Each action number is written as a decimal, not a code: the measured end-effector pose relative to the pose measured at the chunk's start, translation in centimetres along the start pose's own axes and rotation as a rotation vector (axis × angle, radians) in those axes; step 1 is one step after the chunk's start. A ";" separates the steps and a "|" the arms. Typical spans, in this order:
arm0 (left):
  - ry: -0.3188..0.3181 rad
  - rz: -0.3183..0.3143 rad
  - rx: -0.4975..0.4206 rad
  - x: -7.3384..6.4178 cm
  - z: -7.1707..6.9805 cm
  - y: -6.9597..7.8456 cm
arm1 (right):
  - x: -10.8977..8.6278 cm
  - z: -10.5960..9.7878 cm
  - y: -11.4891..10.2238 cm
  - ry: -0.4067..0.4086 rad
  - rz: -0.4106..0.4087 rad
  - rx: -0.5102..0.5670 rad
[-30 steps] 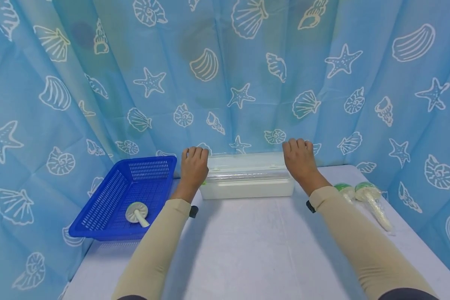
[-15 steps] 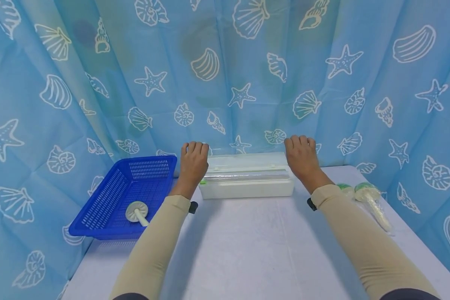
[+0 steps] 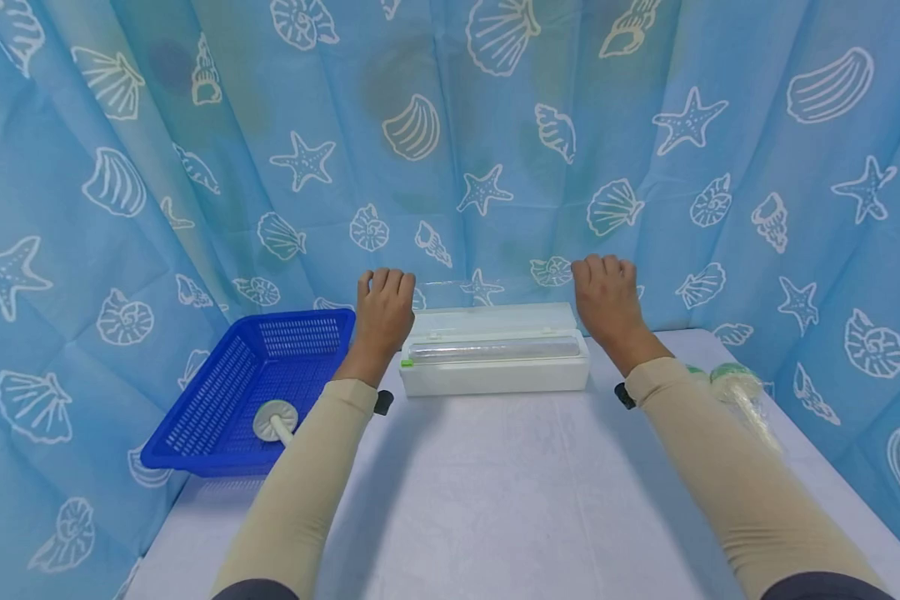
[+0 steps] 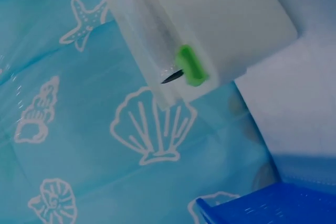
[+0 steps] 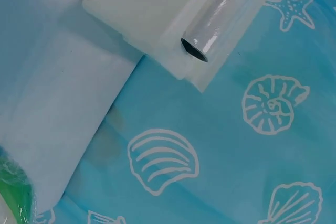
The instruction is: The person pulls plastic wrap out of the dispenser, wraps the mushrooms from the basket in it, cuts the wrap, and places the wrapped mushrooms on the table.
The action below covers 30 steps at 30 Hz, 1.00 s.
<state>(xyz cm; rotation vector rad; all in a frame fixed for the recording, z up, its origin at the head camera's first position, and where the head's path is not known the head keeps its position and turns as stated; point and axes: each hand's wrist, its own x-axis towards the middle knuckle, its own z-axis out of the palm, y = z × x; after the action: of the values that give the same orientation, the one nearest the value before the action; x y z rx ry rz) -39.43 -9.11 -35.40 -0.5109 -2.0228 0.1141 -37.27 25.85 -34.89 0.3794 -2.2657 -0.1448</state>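
My left hand [image 3: 385,317] and right hand [image 3: 609,304] are raised above a white cling film dispenser box [image 3: 495,379], fingers curled. Between them runs a faint, clear sheet of cling film [image 3: 453,287], its edge pinched at each end. The box's lid [image 3: 495,317] stands up at the back, and the film roll [image 3: 495,350] lies inside. At the box's left end sits a green slide cutter [image 4: 191,65]. The right wrist view shows the roll's dark hollow end [image 5: 194,50]. Neither wrist view shows the fingers.
A blue basket [image 3: 296,337] stands at the left, holding a white mushroom-shaped piece [image 3: 273,417]. Film-wrapped green-and-white mushroom-shaped pieces [image 3: 737,385] lie at the right. A blue shell-patterned curtain [image 3: 480,125] hangs behind the white-covered table [image 3: 495,500].
Both hands have risen, drawing the clear film up above the box. More of the roll and lid shows between them. The box and basket have stayed in place.
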 end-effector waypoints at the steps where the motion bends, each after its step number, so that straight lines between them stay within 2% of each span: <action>1: -0.010 0.000 -0.001 0.1 -0.2 0.0 | 0.0 -0.1 0.0 0.001 0.002 0.005; 7: -0.060 -0.018 -0.020 0.7 -0.8 -0.1 | 0.3 -0.7 0.2 0.017 0.000 0.036; 13: -0.025 -0.017 -0.026 1.2 -1.0 -0.3 | 0.7 -1.3 0.3 0.053 -0.010 0.051; 19: -0.007 -0.013 -0.037 1.8 -1.4 -0.4 | 1.1 -2.2 0.4 0.045 -0.005 0.026; 25: -0.019 -0.004 -0.054 2.5 -1.9 -0.6 | 1.3 -2.8 0.6 0.044 0.004 0.035; 30: -0.023 -0.005 -0.046 2.9 -2.5 -0.8 | 1.6 -3.0 0.8 0.094 -0.011 0.041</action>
<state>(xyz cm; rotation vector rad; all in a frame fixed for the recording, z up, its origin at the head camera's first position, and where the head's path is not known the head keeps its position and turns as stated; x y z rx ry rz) -38.70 -8.99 -31.53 -0.5361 -2.0524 0.0711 -36.19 26.13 -31.59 0.4118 -2.1769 -0.0846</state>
